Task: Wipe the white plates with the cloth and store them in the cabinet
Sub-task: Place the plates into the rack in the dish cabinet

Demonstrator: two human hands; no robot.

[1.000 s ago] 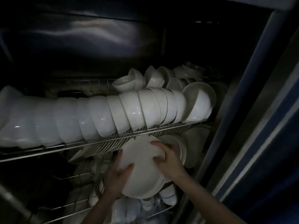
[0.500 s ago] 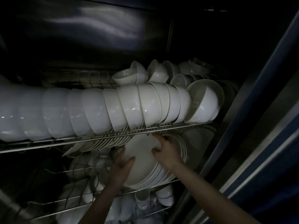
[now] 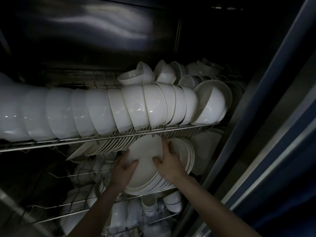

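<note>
A stack of white plates (image 3: 147, 168) stands tilted on edge on the middle wire rack (image 3: 71, 207) of the dark cabinet. My left hand (image 3: 123, 171) grips the left rim of the front plate, thumb on its face. My right hand (image 3: 168, 161) lies on the plate's right side with fingers spread flat over its face and upper edge. More plates (image 3: 106, 147) lean in a row to the left, under the upper shelf. No cloth is in view.
The upper wire shelf (image 3: 102, 138) carries a long row of nested white bowls (image 3: 95, 112), with more bowls (image 3: 164, 74) behind. Small cups and bowls (image 3: 150, 204) sit on the bottom rack. The cabinet's blue door frame (image 3: 256, 117) runs along the right.
Both hands have pushed the plate stack deeper and upward into the rack, under the bowl shelf. The right fingers went from curled over the rim to spread flat.
</note>
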